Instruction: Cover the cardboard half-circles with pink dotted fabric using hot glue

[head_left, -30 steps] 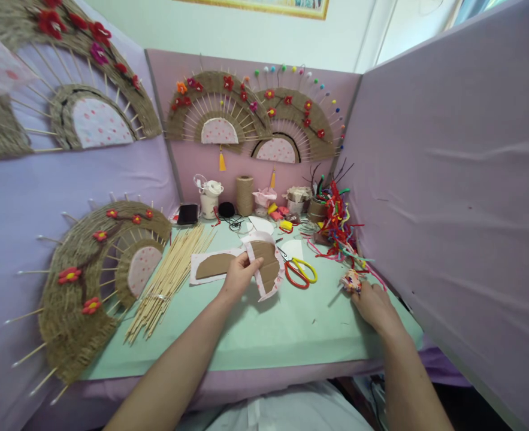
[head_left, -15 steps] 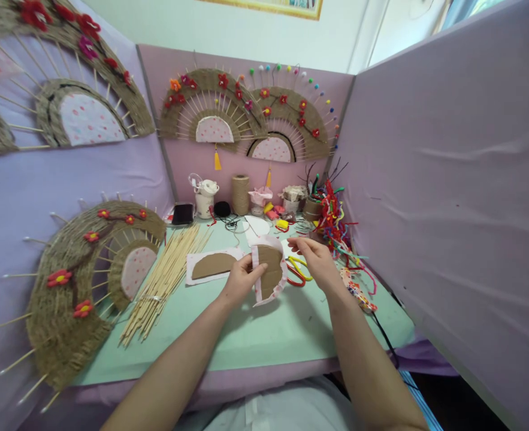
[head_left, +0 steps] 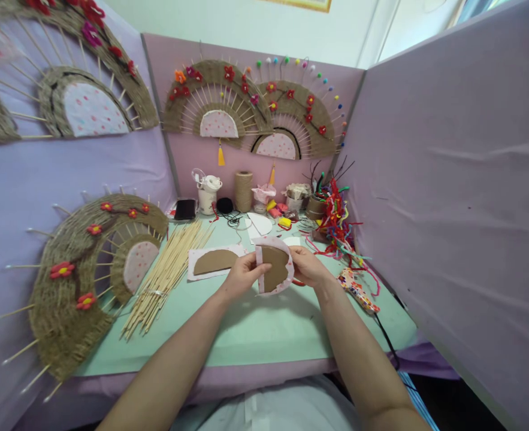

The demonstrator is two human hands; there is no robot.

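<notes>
Between your fingers [head_left: 251,272] sits a brown cardboard half-round [head_left: 274,272] edged in pink-dotted white cloth; below them, the mint-green tabletop [head_left: 264,329].

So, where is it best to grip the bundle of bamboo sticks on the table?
Take the bundle of bamboo sticks at the pale tie near its near end, from above, fingers across it. There the sticks seem bound tight; farther off they fan out loose. The left hand, now holding the cardboard piece, is nearer.
</notes>
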